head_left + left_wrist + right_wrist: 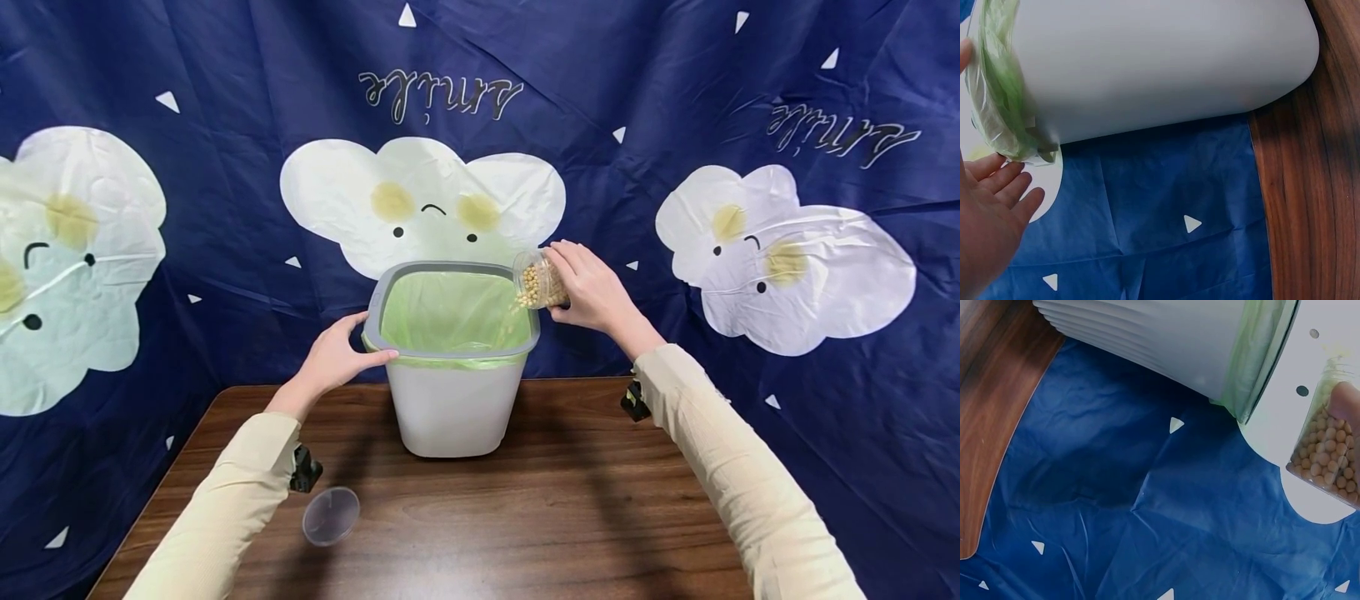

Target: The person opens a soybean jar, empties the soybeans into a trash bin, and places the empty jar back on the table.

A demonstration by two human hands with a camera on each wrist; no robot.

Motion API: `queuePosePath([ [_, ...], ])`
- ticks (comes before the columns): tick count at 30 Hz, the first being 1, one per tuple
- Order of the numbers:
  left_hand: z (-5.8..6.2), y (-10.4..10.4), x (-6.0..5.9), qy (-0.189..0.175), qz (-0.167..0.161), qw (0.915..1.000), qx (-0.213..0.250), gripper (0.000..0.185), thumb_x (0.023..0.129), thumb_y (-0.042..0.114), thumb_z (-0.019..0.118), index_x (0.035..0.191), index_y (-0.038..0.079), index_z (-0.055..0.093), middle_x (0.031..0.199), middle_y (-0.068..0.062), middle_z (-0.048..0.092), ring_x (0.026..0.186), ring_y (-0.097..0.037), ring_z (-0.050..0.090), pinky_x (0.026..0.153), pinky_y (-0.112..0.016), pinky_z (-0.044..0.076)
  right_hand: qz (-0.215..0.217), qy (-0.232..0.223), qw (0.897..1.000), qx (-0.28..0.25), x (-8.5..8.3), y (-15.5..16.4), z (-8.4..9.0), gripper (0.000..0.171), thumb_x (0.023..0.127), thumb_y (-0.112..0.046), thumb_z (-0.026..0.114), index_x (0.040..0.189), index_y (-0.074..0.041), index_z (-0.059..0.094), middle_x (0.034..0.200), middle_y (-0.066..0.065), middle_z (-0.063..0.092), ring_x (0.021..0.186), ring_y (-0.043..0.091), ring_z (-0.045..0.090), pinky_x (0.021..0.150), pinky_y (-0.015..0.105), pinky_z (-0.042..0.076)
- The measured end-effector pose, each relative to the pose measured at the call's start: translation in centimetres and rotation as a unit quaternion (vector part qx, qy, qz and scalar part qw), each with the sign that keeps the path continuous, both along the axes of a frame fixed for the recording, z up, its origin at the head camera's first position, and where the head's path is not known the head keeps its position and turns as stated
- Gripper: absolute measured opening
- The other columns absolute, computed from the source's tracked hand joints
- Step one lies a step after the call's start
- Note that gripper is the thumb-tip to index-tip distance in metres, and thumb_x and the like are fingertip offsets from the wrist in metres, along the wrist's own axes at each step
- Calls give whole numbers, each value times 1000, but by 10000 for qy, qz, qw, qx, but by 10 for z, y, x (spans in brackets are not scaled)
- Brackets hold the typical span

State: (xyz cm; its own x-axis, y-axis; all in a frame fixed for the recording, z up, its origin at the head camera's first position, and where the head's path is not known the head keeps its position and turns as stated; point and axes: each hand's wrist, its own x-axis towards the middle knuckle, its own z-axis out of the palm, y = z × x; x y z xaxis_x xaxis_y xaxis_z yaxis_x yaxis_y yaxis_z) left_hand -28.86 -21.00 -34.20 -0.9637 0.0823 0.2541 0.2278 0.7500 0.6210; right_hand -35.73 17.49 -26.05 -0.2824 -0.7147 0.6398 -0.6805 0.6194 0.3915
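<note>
A light grey trash bin (453,408) with a darker grey rim stands on the table, lined with a green plastic bag (442,312). My left hand (337,357) rests against its near left corner, thumb on the rim. In the left wrist view the other fingers (1013,181) lie nearly straight beside the bag's folded edge. Over the bin's right side, my right hand (588,287) grips a clear jar (550,292) tilted mouth-down to the left. Soybeans (529,287) fall from its mouth into the lined bin. Many soybeans (1325,453) remain inside the jar.
A round clear lid (331,517) lies on the brown wooden table (480,533), near my left forearm. Behind the table hangs a dark blue cloth (225,233) with white clouds and small triangles. It also shows along both sides.
</note>
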Motion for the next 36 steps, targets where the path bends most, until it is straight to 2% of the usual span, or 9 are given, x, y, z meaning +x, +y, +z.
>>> queuePosePath([
  [14,-1,0,-1,15,-5,10000,-31,96,70,57,68,139,1,33,139,-21,36,127,-37,33,99,-53,30,45,-116,9997,211,1,2,3,86,54,-21,82,125,7,45,121,24,49,118,37,43,103,44,31],
  [36,-2,0,-1,-21,-3,10000,-23,96,69,58,68,139,2,32,139,-20,36,127,-37,32,99,-53,30,176,278,9988,351,-6,2,6,83,54,-21,81,124,7,46,121,24,50,117,39,44,101,46,33],
])
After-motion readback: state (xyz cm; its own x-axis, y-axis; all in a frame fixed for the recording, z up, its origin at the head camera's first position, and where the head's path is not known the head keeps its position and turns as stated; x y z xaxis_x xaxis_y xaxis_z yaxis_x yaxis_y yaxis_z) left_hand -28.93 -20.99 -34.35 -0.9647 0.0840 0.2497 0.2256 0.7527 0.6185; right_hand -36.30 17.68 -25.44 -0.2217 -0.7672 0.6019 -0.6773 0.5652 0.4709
